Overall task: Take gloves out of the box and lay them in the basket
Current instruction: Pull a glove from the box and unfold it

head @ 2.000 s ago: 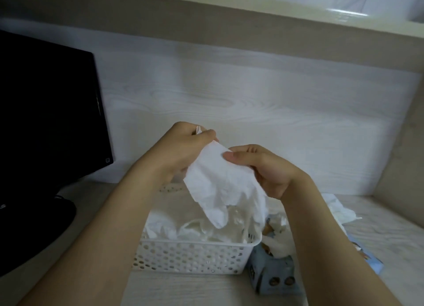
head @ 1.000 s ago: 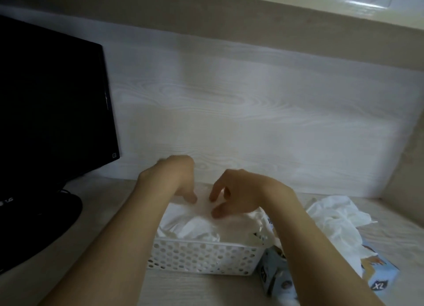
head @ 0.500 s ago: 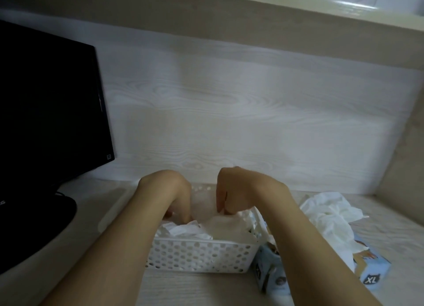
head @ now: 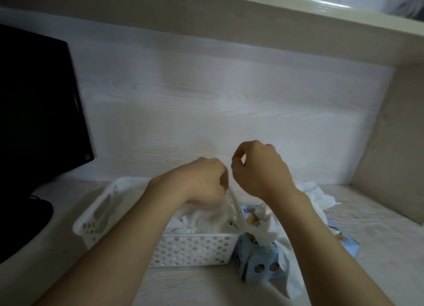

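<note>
Left grip (head: 202,184) and right grip (head: 259,168) pinch a glove (head: 236,207) stretched up from the box (head: 259,266), beside the glove-filled basket (head: 192,248).

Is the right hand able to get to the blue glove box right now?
Probably yes. The right hand is just above the blue glove box, and only a stretched white glove, gripped by the left hand, lies between them.

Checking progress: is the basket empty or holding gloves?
Not empty: crumpled white gloves lie piled inside the white basket.
</note>
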`<control>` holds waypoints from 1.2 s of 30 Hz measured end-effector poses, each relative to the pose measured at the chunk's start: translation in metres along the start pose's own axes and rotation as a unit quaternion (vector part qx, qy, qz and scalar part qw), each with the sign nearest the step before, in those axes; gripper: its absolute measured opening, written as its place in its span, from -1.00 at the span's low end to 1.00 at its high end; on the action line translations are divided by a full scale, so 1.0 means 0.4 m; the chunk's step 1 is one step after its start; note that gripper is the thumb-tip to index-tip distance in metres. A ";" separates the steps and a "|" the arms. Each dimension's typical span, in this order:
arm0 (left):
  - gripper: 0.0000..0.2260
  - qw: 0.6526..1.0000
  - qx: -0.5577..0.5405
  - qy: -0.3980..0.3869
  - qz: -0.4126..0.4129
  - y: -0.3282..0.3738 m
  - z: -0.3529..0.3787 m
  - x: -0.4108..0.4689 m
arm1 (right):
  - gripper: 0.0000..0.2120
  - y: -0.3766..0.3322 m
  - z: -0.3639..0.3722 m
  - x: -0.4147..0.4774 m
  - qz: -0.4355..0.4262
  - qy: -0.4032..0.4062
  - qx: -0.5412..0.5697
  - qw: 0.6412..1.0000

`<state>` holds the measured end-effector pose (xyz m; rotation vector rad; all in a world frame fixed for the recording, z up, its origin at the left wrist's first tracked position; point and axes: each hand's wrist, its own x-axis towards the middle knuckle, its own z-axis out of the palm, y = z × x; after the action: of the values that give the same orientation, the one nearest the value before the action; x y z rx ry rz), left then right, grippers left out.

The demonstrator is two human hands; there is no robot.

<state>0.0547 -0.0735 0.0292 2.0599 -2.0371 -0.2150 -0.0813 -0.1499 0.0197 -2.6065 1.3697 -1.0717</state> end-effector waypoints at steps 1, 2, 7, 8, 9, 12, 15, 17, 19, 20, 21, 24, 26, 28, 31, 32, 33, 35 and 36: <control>-0.76 0.999 -0.017 0.005 0.028 0.026 0.010 -0.001 | -0.86 0.025 -0.008 -0.013 0.022 0.026 0.011 0.999; -0.75 0.998 -0.025 0.012 0.050 0.045 0.021 -0.001 | -0.87 0.041 -0.016 -0.025 0.040 0.044 0.022 0.998; -0.81 0.992 -0.047 0.006 0.121 0.136 0.092 -0.010 | -0.77 0.127 -0.045 -0.081 0.016 0.089 0.087 0.992; -0.75 0.991 -0.049 -0.009 0.127 0.147 0.103 -0.014 | -0.74 0.142 -0.047 -0.089 -0.003 0.091 0.098 0.991; -0.65 0.990 -0.042 -0.025 0.131 0.154 0.113 -0.019 | -0.71 0.153 -0.048 -0.094 -0.015 0.090 0.106 0.990; -0.56 0.990 0.011 -0.022 0.142 0.170 0.147 -0.022 | -0.70 0.180 -0.044 -0.108 -0.013 0.091 0.100 0.991; -0.59 0.990 0.023 0.006 0.141 0.165 0.166 -0.011 | -0.73 0.196 -0.039 -0.113 0.012 0.085 0.100 0.991; -0.59 0.991 0.024 0.004 0.131 0.151 0.171 0.000 | -0.74 0.205 -0.039 -0.112 0.023 0.092 0.109 0.989; -0.61 0.992 0.022 -0.005 0.122 0.141 0.171 0.007 | -0.76 0.210 -0.043 -0.116 0.041 0.101 0.123 0.986; -0.65 0.993 0.015 -0.008 0.120 0.138 0.172 0.009 | -0.79 0.212 -0.047 -0.119 0.056 0.094 0.127 0.986; -0.70 0.993 0.007 -0.009 0.116 0.137 0.173 0.012 | -0.76 0.211 -0.050 -0.121 0.075 0.076 0.119 0.987; -0.74 0.994 -0.020 0.018 0.106 0.132 0.180 0.025 | -0.60 0.220 -0.055 -0.125 0.123 -0.024 0.071 0.990; -0.70 0.992 -0.045 0.064 0.099 0.126 0.183 0.032 | -0.69 0.224 -0.052 -0.123 0.137 -0.058 0.064 0.987; -0.83 0.983 -0.082 0.128 0.104 0.124 0.185 0.038 | -0.79 0.232 -0.038 -0.121 0.138 -0.044 0.056 0.988; -0.93 0.974 -0.109 0.173 0.095 0.118 0.187 0.045 | -0.81 0.241 -0.023 -0.113 0.143 0.003 0.058 0.988; -0.93 0.973 -0.116 0.174 0.095 0.114 0.189 0.047 | -0.82 0.242 -0.020 -0.111 0.136 0.022 0.052 0.989; -0.94 0.972 -0.126 0.172 0.101 0.111 0.189 0.049 | -0.84 0.243 -0.019 -0.110 0.127 0.043 0.046 0.990; -0.92 0.969 -0.138 0.161 0.125 0.109 0.190 0.052 | -0.85 0.244 -0.019 -0.109 0.105 0.084 0.044 0.990; -0.86 0.971 -0.132 0.146 0.137 0.110 0.191 0.052 | -0.85 0.244 -0.019 -0.109 0.095 0.102 0.048 0.989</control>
<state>-0.0076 -0.0990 -0.0312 1.5334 -1.9616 -0.1164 -0.1729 -0.1760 -0.0292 -2.2969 1.5250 -1.3676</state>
